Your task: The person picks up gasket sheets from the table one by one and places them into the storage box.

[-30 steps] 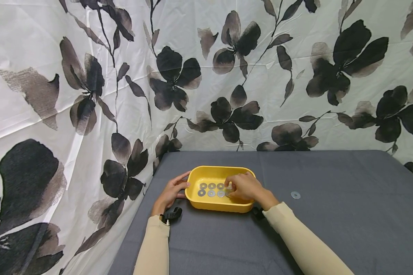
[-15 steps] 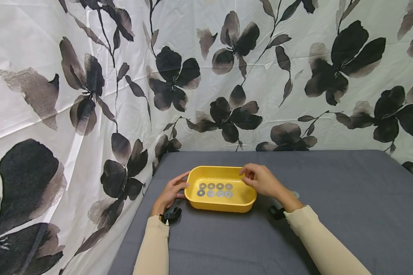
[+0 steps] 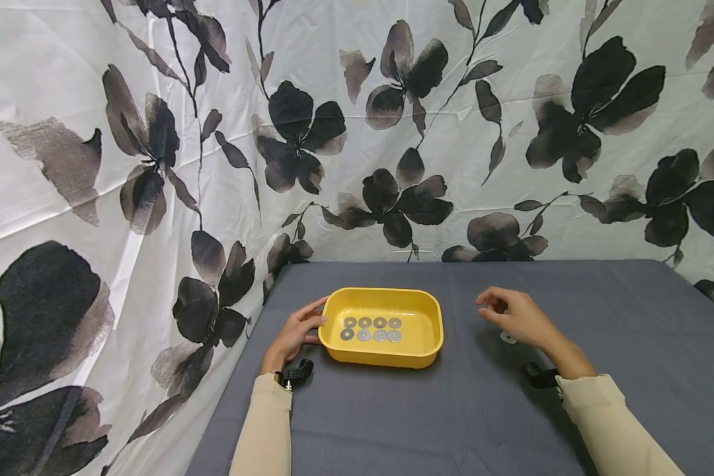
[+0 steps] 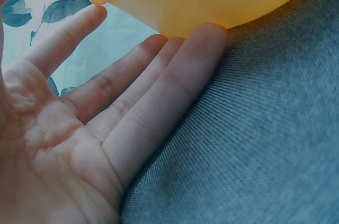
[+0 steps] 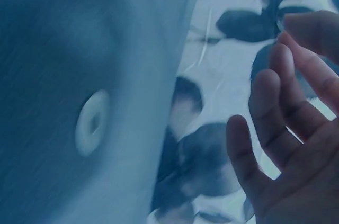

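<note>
A yellow tray (image 3: 421, 328) with rounded corners sits on the table, and several flat grey washers (image 3: 364, 322) lie inside it in two rows. My left hand (image 3: 293, 335) rests at the tray's left end. In the left wrist view its fingers (image 4: 153, 102) are nearly straight, with their tips against the tray's wall. To the right of the tray, my right hand (image 3: 520, 322) hovers over the table with loosely bent fingers and no washer visible in it. Just below that hand lies a single washer (image 3: 508, 338), partly covered in the head view but whole in the right wrist view.
Grey cloth (image 3: 369, 416) covers the table, whose far edge meets a white curtain (image 3: 333, 231) printed with dark flowers. The curtain also hangs along the left side. Each wrist carries a small black device (image 3: 538, 375).
My right hand has lifted out of the tray and moved right, over the loose washer. Two rows of washers are now uncovered in the tray. My left hand has stayed in place.
</note>
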Motion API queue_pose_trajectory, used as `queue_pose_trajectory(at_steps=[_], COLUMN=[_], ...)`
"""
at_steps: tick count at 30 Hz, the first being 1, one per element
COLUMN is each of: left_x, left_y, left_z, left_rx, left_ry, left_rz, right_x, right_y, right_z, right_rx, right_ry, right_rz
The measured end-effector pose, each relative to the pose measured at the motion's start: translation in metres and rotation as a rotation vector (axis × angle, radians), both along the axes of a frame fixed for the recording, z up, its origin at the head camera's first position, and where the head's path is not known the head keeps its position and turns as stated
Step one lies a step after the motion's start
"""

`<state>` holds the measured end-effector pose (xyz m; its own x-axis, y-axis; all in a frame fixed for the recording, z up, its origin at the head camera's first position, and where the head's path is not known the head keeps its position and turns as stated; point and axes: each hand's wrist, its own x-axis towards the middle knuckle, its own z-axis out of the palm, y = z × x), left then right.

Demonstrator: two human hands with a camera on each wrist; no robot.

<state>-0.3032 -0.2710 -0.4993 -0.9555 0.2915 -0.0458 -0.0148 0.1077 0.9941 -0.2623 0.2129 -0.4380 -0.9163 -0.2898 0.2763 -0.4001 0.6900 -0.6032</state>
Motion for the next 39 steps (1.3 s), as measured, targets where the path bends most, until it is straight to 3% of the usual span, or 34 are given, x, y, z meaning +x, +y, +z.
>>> queue_pose_trajectory(at_steps=[5, 13, 20, 24, 33, 39], left_x=[0.000, 0.001, 0.001, 0.000, 0.000, 0.000], left_y=[0.001, 0.000, 0.000, 0.000, 0.000, -0.001], left_z=[0.000, -0.001, -0.001, -0.001, 0.000, 0.000], left_rx=[0.004, -0.002, 0.002, 0.002, 0.003, 0.013], left_ry=[-0.005, 0.001, 0.000, 0.004, 0.001, 0.002], left_rz=[0.013, 0.009, 0.013, 0.020, 0.019, 0.004], right_x=[-0.003, -0.005, -0.005, -0.006, -0.004, -0.002], right_y=[0.026, 0.049, 0.052, 0.052, 0.048, 0.042], right_z=[-0.014, -0.030, -0.035, -0.035, -0.032, -0.029], right_rx=[0.030, 0.177, 0.159, 0.146, 0.205, 0.181], right_ry=[-0.109, -0.232, -0.313, -0.333, -0.255, -0.329], right_rz=[0.014, 0.006, -0.032, -0.039, -0.022, 0.027])
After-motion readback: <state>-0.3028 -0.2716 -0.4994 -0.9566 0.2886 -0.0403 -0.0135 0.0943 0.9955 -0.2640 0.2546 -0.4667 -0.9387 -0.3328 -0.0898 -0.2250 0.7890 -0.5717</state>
